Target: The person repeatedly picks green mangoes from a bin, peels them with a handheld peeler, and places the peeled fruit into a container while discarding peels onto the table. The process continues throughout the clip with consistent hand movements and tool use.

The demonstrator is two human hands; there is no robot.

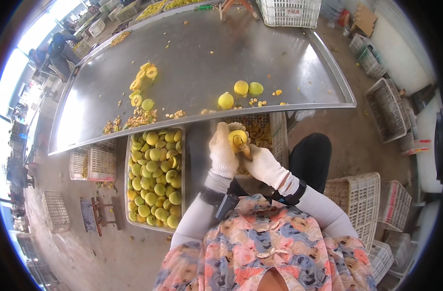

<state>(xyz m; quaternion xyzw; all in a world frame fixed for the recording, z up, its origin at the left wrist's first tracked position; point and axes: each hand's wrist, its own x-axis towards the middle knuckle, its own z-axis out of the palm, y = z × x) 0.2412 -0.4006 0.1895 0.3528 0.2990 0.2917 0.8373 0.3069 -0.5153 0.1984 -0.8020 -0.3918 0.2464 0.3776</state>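
My left hand (220,151), in a white knit glove, holds a cut yellow peach (233,137) with its cut face turned up. My right hand (265,165), gloved likewise, grips a small pitting tool with a brown handle (247,152). The tool's tip meets the middle of the peach and partly hides it. Below both hands stands a plastic crate (279,132) with brown and orange scraps in it. Three whole peaches, one of them this yellow peach (226,100), rest near the edge of the metal table (203,69).
A crate of yellow-green peaches (154,182) stands left of my arms. Peach halves (135,85) and a heap of pits (143,118) lie on the table's left. A white crate (290,14) is at its far side. Crates (359,203) flank me on the right; a stool (97,214) stands left.
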